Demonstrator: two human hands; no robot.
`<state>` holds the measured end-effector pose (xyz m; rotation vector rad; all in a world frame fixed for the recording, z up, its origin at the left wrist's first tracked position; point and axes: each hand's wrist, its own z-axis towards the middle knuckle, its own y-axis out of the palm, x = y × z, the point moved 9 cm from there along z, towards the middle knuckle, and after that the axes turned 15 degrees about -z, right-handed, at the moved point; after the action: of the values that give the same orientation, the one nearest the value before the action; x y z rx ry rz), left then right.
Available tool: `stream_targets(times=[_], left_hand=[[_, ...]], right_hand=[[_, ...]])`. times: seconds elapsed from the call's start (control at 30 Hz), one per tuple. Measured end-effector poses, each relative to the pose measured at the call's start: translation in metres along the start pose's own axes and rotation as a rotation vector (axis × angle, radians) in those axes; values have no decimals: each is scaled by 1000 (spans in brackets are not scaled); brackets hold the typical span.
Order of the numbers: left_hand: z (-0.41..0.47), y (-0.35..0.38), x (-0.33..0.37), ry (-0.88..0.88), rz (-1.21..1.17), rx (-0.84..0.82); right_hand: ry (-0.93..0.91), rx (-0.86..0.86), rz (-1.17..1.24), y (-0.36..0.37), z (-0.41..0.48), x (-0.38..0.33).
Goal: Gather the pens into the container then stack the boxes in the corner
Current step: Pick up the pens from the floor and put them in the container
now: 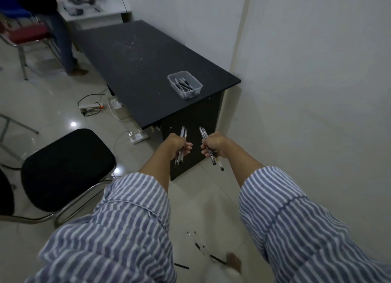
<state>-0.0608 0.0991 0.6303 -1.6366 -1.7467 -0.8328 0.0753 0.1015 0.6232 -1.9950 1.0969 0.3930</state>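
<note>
Two hands reach forward from blue-and-white striped sleeves, each one clenched around its own small bundle of pens. The left hand grips a few clear-barrelled pens nearly upright, their ends sticking out above and below the fist; the right hand grips another bundle that tilts, tops leaning left and lower ends pointing down to the right. The two fists are near each other but apart, held in the air in front of the near end of a black desk, over the dark side panel below its top. On the desk, close to its near right corner and the white wall, sits a clear plastic container with several pens already lying inside it. More pens remain on the pale tiled floor below the arms: a few thin ones lying loosely together between the sleeves, and a dark one further down to the left; another dark one lies just beside a bare foot. A black padded chair with a chrome frame stands to the left of the person, beside the desk. Cables and a power strip with a small red light lie on the floor under the desk's left side. Far back on the left, another person's legs stand by a red-seated chair and a white table with objects too blurred to identify.
</note>
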Motion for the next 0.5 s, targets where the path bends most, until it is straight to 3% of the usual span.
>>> stream_targets(times=[0.5], left_hand=[[179,47,148,32,-243,108]], right_hand=[[-128,-82,-128,-103,188,-147]])
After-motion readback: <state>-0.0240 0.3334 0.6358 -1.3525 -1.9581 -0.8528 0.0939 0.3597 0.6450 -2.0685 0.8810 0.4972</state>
